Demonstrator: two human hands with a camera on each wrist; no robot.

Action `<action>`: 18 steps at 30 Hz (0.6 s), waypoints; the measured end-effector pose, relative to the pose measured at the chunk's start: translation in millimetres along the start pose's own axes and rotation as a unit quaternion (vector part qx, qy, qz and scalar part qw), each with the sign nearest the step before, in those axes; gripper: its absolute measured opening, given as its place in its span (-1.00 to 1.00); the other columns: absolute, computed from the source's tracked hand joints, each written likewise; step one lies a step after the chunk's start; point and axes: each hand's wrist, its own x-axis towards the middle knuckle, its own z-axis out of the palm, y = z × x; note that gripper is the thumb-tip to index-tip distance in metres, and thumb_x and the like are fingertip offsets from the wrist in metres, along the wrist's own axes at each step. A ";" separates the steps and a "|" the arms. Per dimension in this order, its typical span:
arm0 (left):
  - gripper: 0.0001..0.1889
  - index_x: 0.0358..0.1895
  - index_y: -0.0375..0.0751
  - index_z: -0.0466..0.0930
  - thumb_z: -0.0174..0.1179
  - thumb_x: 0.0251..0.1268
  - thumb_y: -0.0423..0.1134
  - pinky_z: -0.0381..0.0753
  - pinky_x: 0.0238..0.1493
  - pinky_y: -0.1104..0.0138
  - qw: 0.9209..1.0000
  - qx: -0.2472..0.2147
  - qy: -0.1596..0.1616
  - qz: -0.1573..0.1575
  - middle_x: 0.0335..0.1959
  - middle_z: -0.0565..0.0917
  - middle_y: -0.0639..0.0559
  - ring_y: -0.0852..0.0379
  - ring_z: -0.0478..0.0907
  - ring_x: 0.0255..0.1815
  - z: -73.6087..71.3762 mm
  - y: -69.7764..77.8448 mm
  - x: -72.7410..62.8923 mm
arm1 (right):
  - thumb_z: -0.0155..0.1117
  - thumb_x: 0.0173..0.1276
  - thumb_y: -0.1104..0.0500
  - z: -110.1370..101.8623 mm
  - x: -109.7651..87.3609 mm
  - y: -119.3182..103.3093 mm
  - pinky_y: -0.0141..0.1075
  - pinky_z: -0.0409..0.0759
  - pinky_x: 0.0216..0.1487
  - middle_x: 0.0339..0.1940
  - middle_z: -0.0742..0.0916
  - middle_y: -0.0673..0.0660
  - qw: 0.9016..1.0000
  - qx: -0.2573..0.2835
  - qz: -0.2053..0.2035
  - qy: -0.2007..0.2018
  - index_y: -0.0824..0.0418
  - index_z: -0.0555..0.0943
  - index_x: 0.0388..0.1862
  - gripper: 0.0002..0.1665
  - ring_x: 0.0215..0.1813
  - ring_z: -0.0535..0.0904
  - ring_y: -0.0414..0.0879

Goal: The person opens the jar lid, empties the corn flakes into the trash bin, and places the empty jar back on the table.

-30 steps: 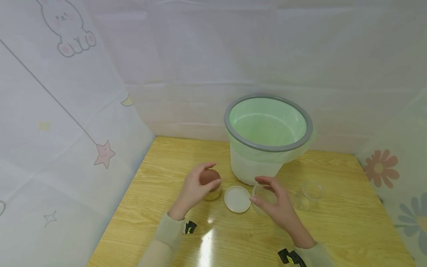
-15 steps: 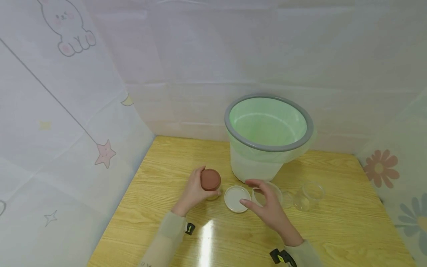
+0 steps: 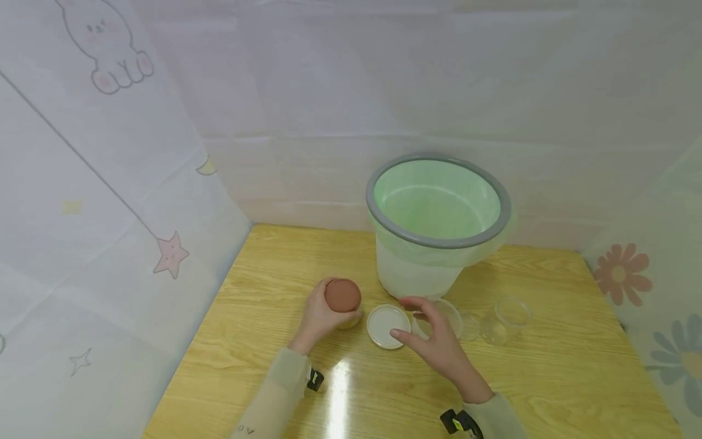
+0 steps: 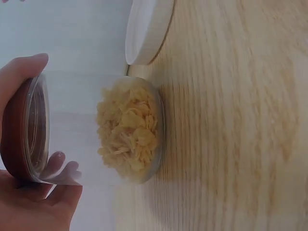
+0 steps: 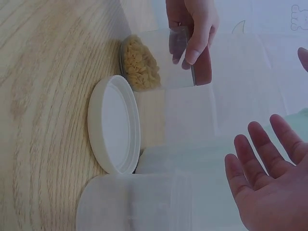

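Note:
My left hand grips a clear jar near its top, fingers and thumb round its sides just under the reddish-brown lid. Pale yellow flakes fill the lower part of this jar, which stands upright on the table. A white round lid lies to its right, hollow side up. Over the right side of that lid hovers my right hand, its fingers spread and holding nothing. Partly behind this hand stands a clear container, also visible as a translucent container in the right wrist view.
Behind the jars stands a white bin with a grey rim and a pale green liner. Another clear container sits farther right on the wooden table. Patterned white sheets hang around the table.
My left hand has settled lower round the lidded jar, uncovering its reddish-brown lid from above. My right hand has moved left from the clear container toward the white lid.

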 end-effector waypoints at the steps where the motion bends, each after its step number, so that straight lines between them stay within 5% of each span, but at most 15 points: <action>1: -0.11 0.28 -0.17 0.46 0.73 -0.23 -0.17 0.61 0.07 0.01 1.000 0.001 0.004 0.003 0.11 0.61 -0.05 -0.04 0.60 0.08 0.2 -0.6 -0.6 | 0.56 0.26 0.20 0.2 -0.2 -0.2 -0.04 0.49 0.21 0.21 0.64 -0.02 1.000 0.000 0.004 -0.001 0.24 0.52 0.30 -0.34 0.25 0.51 0.16; 9: -0.12 0.25 -0.17 0.50 0.73 -0.25 -0.07 0.63 0.02 0.06 1.000 0.006 0.005 0.024 0.05 0.65 0.01 0.03 0.63 0.02 -0.2 0.2 -4.6 | 0.57 0.21 0.28 0.4 1.0 -7.8 0.13 0.50 0.17 0.20 0.64 0.09 1.000 -0.019 -0.005 -0.002 0.23 0.51 0.29 -0.32 0.22 0.51 0.23; 18: -0.15 0.25 -0.06 0.52 0.71 -0.22 0.01 0.64 0.02 0.10 0.998 0.010 -0.014 0.062 0.05 0.65 0.12 0.11 0.62 0.03 -5.7 20.1 -4.3 | 0.65 0.16 0.12 -0.3 0.8 -0.7 -0.05 0.48 0.23 0.23 0.62 -0.06 1.000 -0.004 0.013 -0.012 0.06 0.51 0.31 -0.24 0.27 0.50 0.09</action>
